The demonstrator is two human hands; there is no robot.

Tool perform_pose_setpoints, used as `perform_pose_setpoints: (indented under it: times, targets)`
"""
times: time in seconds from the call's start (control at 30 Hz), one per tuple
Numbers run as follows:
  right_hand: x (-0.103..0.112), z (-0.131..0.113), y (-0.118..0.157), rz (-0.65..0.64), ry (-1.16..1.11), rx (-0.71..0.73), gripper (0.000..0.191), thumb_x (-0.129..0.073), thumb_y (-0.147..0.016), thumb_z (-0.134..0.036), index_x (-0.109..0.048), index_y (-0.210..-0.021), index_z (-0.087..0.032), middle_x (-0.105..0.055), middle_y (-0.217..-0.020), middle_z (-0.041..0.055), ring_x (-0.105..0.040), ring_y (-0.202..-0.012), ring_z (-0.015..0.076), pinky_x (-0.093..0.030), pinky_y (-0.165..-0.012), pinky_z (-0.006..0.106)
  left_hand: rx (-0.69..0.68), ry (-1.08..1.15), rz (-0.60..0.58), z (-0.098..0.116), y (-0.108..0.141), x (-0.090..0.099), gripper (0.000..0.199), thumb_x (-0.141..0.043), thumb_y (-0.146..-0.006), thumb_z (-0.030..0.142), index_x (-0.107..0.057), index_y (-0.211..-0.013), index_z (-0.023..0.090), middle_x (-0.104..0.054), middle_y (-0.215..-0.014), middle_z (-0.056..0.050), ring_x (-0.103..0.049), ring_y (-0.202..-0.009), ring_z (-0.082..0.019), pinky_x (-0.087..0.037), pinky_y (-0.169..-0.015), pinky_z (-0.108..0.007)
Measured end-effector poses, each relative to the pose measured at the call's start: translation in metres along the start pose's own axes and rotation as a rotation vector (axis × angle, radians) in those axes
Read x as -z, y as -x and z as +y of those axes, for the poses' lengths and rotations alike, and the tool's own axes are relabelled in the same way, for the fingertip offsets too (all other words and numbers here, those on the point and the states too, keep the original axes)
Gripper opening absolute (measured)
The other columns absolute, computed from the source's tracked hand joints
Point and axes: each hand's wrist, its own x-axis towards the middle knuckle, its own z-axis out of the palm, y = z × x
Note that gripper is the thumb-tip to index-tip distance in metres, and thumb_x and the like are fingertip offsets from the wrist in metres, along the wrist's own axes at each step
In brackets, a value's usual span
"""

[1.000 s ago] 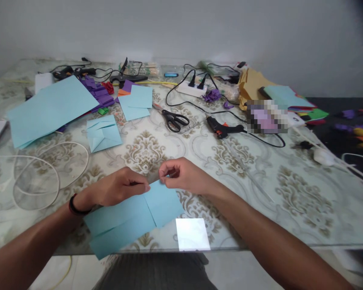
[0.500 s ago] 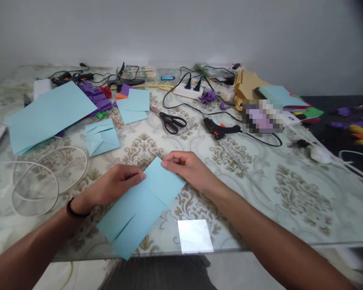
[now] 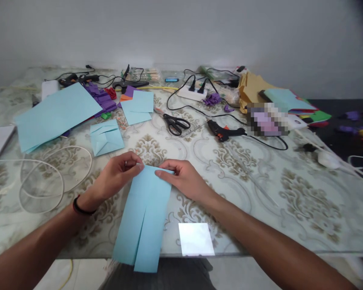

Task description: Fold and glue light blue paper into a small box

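A light blue paper (image 3: 153,197) hangs between my hands, its lower end reaching past the table's front edge. A slit runs up its middle from the bottom and splits it into two flaps. My left hand (image 3: 121,171) pinches the top left corner between thumb and fingers. At the top right, my right hand (image 3: 181,177) grips the upper edge, thumb in front. Beyond my left hand lies a smaller folded blue paper (image 3: 107,139). Farther off are scissors (image 3: 175,124) with black handles and two blue paper pieces (image 3: 141,102).
Large blue sheets (image 3: 57,119) and a loop of white wire (image 3: 62,189) occupy the left. A black glue gun (image 3: 224,131) with its cord lies right of centre. A white power strip (image 3: 192,94) and purple paper bits (image 3: 211,99) sit behind. Brown paper (image 3: 251,88) is at the back right.
The blue paper has turned from slanting to nearly upright in view. My left hand has moved up to its top corner, and my right hand has shifted slightly down along the top edge.
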Motion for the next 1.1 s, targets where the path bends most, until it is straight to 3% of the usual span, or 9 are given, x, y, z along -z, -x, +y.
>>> perform_pose_setpoints:
  times: [0.23, 0.4, 0.53, 0.77, 0.87, 0.97, 1.03, 1.1]
  targets:
    - [-0.004, 0.002, 0.001, -0.041, 0.142, 0.042, 0.024, -0.072, -0.091, -0.041, -0.079, -0.089, -0.018, -0.075, -0.080, 0.0013, -0.063, -0.072, 0.0153, -0.045, -0.066, 0.027, -0.035, -0.154, -0.144, -0.010, 0.000, -0.004, 0.022, -0.072, -0.095, 0.041, -0.079, -0.093, 0.020, -0.074, -0.085, -0.001, -0.061, -0.077, -0.016, -0.044, -0.068, -0.026]
    - [-0.008, 0.001, 0.002, -0.044, 0.202, 0.179, 0.015, -0.070, -0.093, -0.031, -0.080, -0.090, -0.020, -0.078, -0.083, -0.0001, -0.068, -0.075, 0.0148, -0.048, -0.070, 0.025, -0.052, -0.061, -0.205, -0.008, 0.000, -0.006, 0.008, -0.067, -0.092, 0.023, -0.074, -0.090, 0.020, -0.074, -0.086, 0.000, -0.066, -0.082, -0.016, -0.048, -0.076, -0.025]
    - [-0.009, 0.000, 0.004, -0.084, 0.220, 0.199, 0.013, -0.069, -0.092, -0.025, -0.079, -0.086, -0.019, -0.077, -0.078, -0.0009, -0.067, -0.071, 0.0135, -0.046, -0.067, 0.024, -0.052, -0.152, -0.266, -0.001, 0.000, -0.003, 0.007, -0.064, -0.083, 0.014, -0.069, -0.083, 0.018, -0.069, -0.080, 0.002, -0.063, -0.076, -0.014, -0.047, -0.072, -0.023]
    - [0.002, -0.005, 0.000, -0.121, 0.163, 0.127, 0.018, -0.071, -0.091, -0.033, -0.078, -0.085, -0.017, -0.073, -0.074, 0.0006, -0.060, -0.065, 0.0132, -0.041, -0.060, 0.024, 0.046, -0.136, -0.313, 0.003, -0.008, 0.018, 0.011, -0.067, -0.085, 0.027, -0.068, -0.078, 0.018, -0.060, -0.064, 0.005, -0.052, -0.057, -0.010, -0.037, -0.054, -0.022]
    - [0.015, -0.005, -0.004, -0.109, 0.132, 0.115, 0.021, -0.072, -0.090, -0.036, -0.077, -0.083, -0.016, -0.069, -0.069, -0.0003, -0.055, -0.062, 0.0122, -0.039, -0.059, 0.025, 0.064, -0.078, -0.244, 0.003, -0.014, 0.034, 0.012, -0.075, -0.081, 0.029, -0.069, -0.076, 0.019, -0.068, -0.064, 0.002, -0.063, -0.060, -0.014, -0.045, -0.058, -0.023]
    - [0.028, -0.003, -0.008, -0.055, 0.115, 0.118, 0.024, -0.074, -0.089, -0.039, -0.076, -0.082, -0.017, -0.067, -0.068, -0.0009, -0.054, -0.061, 0.0118, -0.039, -0.059, 0.025, 0.073, -0.013, -0.087, 0.005, -0.019, 0.044, 0.017, -0.079, -0.080, 0.033, -0.069, -0.077, 0.020, -0.077, -0.068, -0.002, -0.074, -0.068, -0.020, -0.057, -0.068, -0.027]
    - [0.031, -0.002, -0.009, -0.024, 0.116, 0.132, 0.025, -0.074, -0.089, -0.041, -0.076, -0.084, -0.017, -0.068, -0.072, -0.0003, -0.055, -0.063, 0.0122, -0.040, -0.061, 0.026, 0.065, 0.028, -0.012, 0.007, -0.020, 0.041, 0.022, -0.080, -0.083, 0.039, -0.069, -0.080, 0.020, -0.078, -0.071, -0.004, -0.076, -0.071, -0.021, -0.060, -0.071, -0.030]
    - [0.029, -0.002, -0.010, -0.013, 0.126, 0.138, 0.026, -0.073, -0.090, -0.043, -0.076, -0.086, -0.018, -0.070, -0.076, 0.0005, -0.057, -0.066, 0.0130, -0.042, -0.063, 0.026, 0.058, 0.065, -0.010, 0.006, -0.018, 0.031, 0.027, -0.081, -0.083, 0.044, -0.071, -0.090, 0.019, -0.078, -0.076, -0.004, -0.076, -0.073, -0.021, -0.061, -0.070, -0.031]
